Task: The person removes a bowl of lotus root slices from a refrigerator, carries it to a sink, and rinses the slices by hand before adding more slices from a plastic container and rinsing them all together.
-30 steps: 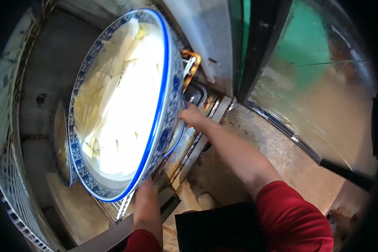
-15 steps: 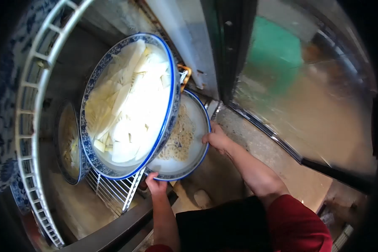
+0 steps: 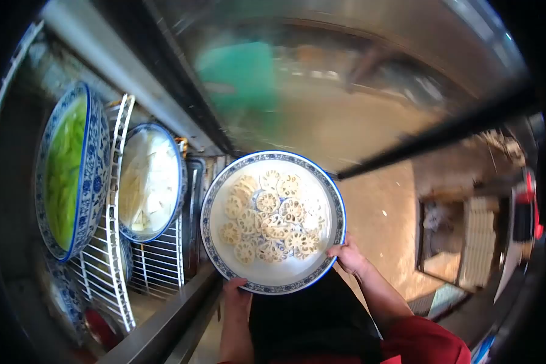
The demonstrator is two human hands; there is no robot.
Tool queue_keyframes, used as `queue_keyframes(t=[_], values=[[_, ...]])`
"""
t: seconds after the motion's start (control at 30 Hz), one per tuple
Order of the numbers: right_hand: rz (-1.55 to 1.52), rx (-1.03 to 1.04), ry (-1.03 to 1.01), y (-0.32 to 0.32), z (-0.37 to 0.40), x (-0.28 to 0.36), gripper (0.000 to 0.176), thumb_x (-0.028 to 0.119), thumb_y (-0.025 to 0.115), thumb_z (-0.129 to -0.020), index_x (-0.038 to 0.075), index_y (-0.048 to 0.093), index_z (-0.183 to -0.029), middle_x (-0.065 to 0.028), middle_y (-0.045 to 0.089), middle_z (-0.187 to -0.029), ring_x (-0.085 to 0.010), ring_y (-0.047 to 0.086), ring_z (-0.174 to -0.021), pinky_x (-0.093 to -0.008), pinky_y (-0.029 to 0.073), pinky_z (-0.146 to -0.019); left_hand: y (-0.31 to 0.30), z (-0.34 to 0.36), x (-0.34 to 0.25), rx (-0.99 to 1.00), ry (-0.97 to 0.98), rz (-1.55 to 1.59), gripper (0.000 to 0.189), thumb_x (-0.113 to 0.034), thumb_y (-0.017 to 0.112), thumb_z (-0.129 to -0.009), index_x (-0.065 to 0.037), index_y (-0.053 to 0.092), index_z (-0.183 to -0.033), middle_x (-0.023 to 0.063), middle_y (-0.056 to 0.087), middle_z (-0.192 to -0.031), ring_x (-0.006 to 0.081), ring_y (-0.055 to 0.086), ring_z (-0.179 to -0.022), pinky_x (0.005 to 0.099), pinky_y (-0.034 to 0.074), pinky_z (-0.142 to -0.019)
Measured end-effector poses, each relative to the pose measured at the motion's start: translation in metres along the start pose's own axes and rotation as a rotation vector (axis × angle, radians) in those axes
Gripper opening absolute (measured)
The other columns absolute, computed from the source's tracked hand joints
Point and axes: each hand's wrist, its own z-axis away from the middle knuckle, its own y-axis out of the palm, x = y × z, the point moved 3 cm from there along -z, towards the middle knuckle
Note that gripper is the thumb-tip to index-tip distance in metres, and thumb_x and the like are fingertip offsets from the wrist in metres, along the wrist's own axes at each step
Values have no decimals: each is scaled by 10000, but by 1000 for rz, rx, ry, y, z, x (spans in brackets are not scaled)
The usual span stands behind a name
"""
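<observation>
A wide white bowl with a blue patterned rim is held level in front of my body. Lotus root slices lie in pale liquid inside it. My left hand grips the near left rim, thumb on top and the other fingers hidden underneath. On the right side, my right hand clasps the rim the same way. Left of the bowl is an open fridge with wire shelves. One shelf carries a blue-and-white bowl of pale sliced vegetable.
A bowl of green vegetable strips stands on the upper rack at left. The dark frame of the fridge door swings out at the upper right. A metal frame edge runs below left. On the floor at right sits a crate-like box.
The lotus root bowl has come out from beneath the bowl of pale slices, away from the shelf and toward my body. Both hands keep hold of it. My view has swung right.
</observation>
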Motion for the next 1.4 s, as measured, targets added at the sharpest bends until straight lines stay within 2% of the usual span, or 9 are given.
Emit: queue_keyframes(t=[0.17, 0.33, 0.47, 0.7, 0.8, 0.9, 1.0, 1.2, 1.4], values=[[-230, -185, -185, -14, 158, 1, 622, -107, 527, -593, -43, 452, -1206, -154, 596, -1063, -245, 579, -941, -343, 479, -826, 72, 99, -24, 186, -75, -382, 672, 74, 512, -560, 31, 422, -1225, 158, 544, -1123, 310, 549, -1036, 398, 470, -888], [-447, -256, -356, -35, 258, 12, 586, -93, 555, -609, -35, 476, -1187, -118, 609, -1040, -218, 584, -941, -338, 479, -817, 171, 162, -20, 475, 109, -732, 685, -30, 514, -539, 67, 424, -1211, 164, 561, -1103, 309, 557, -1006, 379, 457, -899], [-489, -389, -575, -74, 346, 2, 700, -94, 543, -599, -8, 396, -1277, -106, 552, -1136, -201, 514, -1050, -315, 422, -894, 166, 161, 18, 433, -205, -898, 589, -73, 622, -685, -25, 453, -1248, 117, 597, -1059, 225, 586, -901, 332, 508, -789], [-607, -618, -709, -184, 536, -32, 752, -91, 522, -564, -13, 362, -1294, -127, 540, -1140, -221, 509, -1056, -308, 417, -891, 238, 310, 192, 609, -263, -1029, 529, -123, 710, -618, -37, 497, -1095, 58, 574, -931, 241, 588, -786, 413, 513, -755], [-674, -792, -704, -232, 608, -54, 749, -93, 506, -562, -15, 360, -1292, -137, 547, -1129, -241, 535, -1032, -316, 428, -888, 271, 359, 294, 874, -426, -1026, 667, -26, 530, -575, 48, 428, -1230, 174, 550, -1147, 312, 538, -1053, 391, 450, -922], [-765, -989, -696, -270, 678, -61, 744, -93, 509, -550, -23, 374, -1279, -147, 558, -1120, -245, 557, -1006, -323, 434, -886, 298, 389, 387, 988, -541, -1099, 731, 6, 566, -579, 55, 363, -1280, 180, 527, -1170, 315, 531, -1061, 407, 450, -908], [-848, -1155, -723, -325, 722, -89, 689, -86, 526, -529, -49, 428, -1210, -152, 574, -1094, -237, 559, -1009, -326, 436, -876, 326, 423, 495, 1176, -806, -1128, 689, -37, 568, -628, 40, 373, -1285, 187, 510, -1217, 310, 515, -1105, 408, 413, -955], [-841, -1482, -676, -428, 800, -119, 595, -40, 541, -540, -65, 488, -1132, -129, 607, -1000, -226, 593, -892, -296, 476, -788, 376, 487, 696, 1348, -999, -1255, 718, -13, 512, -628, 48, 314, -1316, 199, 469, -1259, 319, 489, -1140, 378, 398, -972], [-1061, -1522, -808, -535, 853, -116, 586, -31, 539, -542, -74, 500, -1125, -131, 608, -1015, -222, 592, -902, -296, 475, -796, 424, 551, 850, 1401, -1147, -1327, 644, 26, 481, -573, 94, 426, -1211, 178, 554, -1137, 294, 542, -1056, 331, 433, -908]])
